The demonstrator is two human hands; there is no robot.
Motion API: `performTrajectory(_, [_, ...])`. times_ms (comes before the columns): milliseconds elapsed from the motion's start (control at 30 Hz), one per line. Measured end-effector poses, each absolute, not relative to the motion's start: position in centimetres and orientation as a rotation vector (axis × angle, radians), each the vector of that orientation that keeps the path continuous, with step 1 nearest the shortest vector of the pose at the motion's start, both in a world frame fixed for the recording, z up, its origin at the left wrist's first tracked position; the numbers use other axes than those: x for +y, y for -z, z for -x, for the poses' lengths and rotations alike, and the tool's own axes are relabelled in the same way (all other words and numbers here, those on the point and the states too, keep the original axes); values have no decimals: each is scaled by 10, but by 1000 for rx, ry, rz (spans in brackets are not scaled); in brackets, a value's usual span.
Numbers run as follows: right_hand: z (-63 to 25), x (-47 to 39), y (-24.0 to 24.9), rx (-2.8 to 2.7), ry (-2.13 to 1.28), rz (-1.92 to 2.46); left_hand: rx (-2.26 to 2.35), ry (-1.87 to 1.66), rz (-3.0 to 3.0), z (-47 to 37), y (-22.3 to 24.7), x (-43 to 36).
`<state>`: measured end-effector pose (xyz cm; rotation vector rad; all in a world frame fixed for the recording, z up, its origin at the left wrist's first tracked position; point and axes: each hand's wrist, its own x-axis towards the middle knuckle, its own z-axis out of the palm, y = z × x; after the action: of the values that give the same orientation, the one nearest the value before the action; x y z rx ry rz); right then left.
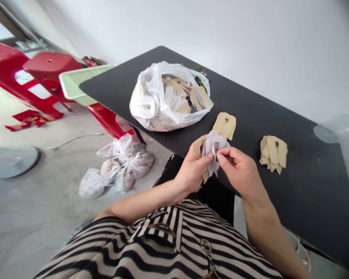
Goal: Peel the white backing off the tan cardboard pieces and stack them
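Note:
My left hand (192, 167) is closed round a bundle of U-shaped cut pieces (211, 149), white-grey on top with tan ones beneath, held over the table's near edge. The fingers of my right hand (240, 168) pinch the right edge of the top white-grey pieces. Just behind the bundle lies a tan stack (225, 124) of similar pieces. Another tan stack (273, 153) sits to the right on the black table (308, 178). An open white plastic bag (151, 102) full of loose tan and white pieces stands at the back left.
Red stools (50, 66) and a pale green basket (75, 83) are left of the table. Tied plastic bags (119, 166) lie on the floor beside a round grey base (14, 161). A white wall (264, 46) runs behind the table.

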<state>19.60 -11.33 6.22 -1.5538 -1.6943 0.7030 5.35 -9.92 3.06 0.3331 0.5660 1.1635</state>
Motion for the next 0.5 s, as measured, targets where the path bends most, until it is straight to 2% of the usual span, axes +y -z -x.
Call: performTrajectory(500, [-195,-113,-61,-1616,-834,1548,571,-1208,-346,-56,-23,-98])
